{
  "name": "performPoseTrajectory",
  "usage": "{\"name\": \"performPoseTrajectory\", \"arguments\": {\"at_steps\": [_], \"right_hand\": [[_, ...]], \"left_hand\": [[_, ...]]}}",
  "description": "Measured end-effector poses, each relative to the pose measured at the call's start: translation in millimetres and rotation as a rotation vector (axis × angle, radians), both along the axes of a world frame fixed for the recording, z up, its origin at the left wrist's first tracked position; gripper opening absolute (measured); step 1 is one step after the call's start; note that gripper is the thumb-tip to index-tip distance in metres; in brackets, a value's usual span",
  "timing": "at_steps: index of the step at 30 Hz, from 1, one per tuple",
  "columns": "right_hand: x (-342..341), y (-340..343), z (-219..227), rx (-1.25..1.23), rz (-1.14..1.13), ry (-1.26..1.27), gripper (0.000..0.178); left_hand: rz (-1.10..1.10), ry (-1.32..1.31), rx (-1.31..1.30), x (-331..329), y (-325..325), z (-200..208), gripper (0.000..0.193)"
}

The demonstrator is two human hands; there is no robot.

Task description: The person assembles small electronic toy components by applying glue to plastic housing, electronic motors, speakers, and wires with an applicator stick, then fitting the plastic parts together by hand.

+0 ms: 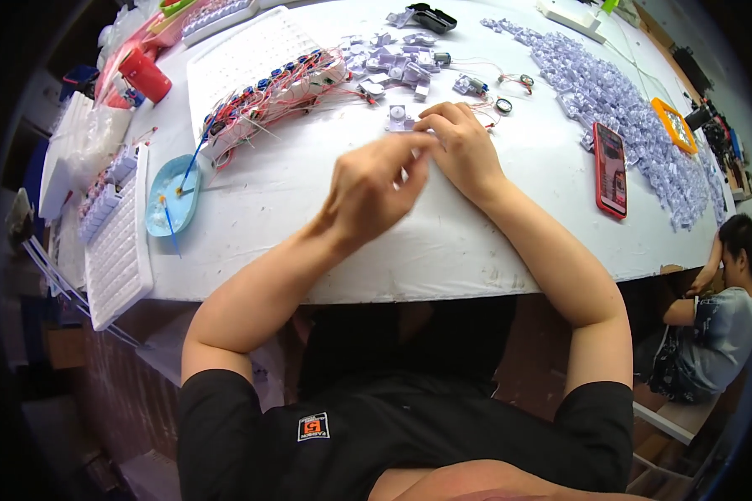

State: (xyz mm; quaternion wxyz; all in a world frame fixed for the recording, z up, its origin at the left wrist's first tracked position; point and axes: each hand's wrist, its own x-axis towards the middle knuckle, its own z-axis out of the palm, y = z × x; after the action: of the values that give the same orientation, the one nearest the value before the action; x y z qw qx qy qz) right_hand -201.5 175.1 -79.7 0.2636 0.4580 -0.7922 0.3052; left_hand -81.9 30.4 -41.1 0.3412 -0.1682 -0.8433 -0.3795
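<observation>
My left hand (380,188) is raised over the table's front, its fingers curled into a pinch and slightly blurred. Whatever is between those fingertips, if anything, is too small or hidden to make out. Just right of it, my right hand (462,150) rests on the table with bent fingers. Its fingertips grip the right edge of a small white plastic housing (398,114) with a round feature on top. Beyond the hands lie a loose pile of similar white housings (393,60), a small motor (470,85) with thin wires and a small round black-rimmed part (503,106).
At left, a white tray (251,42) carries a row of wired housings (267,100). A light blue dish (154,221) holds thin blue sticks; a red cup (144,75) stands behind. At right lie a red-cased phone (611,171), a heap of translucent parts (597,96) and an orange-framed container (673,125). A person (710,326) sits beyond.
</observation>
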Motion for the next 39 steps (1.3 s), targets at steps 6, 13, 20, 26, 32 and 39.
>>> {"name": "performPoseTrajectory", "arguments": {"at_steps": [6, 13, 20, 26, 32, 39], "right_hand": [[31.2, 3.0, 12.4, -0.030, 0.080, -0.123, 0.009], [54.0, -0.9, 12.3, -0.051, 0.260, -0.417, 0.015], [32.5, 6.9, 27.6, -0.413, 0.233, -0.567, 0.013], [-18.4, 34.8, 35.1, -0.545, 0.047, -0.673, 0.013], [-59.8, 59.9, 32.8, -0.727, 0.143, -0.787, 0.012], [-29.2, 40.3, 41.1, -0.674, 0.285, -0.818, 0.009]], "left_hand": [[0.225, -0.358, 0.047, -28.0, -42.3, -2.3, 0.027], [-0.013, -0.705, 0.179, -36.4, -51.0, -13.0, 0.025], [-0.285, -0.898, 0.166, -30.1, -59.1, -2.6, 0.026], [-0.166, -0.805, 0.122, -29.2, -52.2, -0.2, 0.029], [-0.037, -0.742, 0.231, -34.6, -55.1, -4.0, 0.030], [0.027, -0.481, 0.331, -35.8, -63.9, 4.7, 0.026]]}}
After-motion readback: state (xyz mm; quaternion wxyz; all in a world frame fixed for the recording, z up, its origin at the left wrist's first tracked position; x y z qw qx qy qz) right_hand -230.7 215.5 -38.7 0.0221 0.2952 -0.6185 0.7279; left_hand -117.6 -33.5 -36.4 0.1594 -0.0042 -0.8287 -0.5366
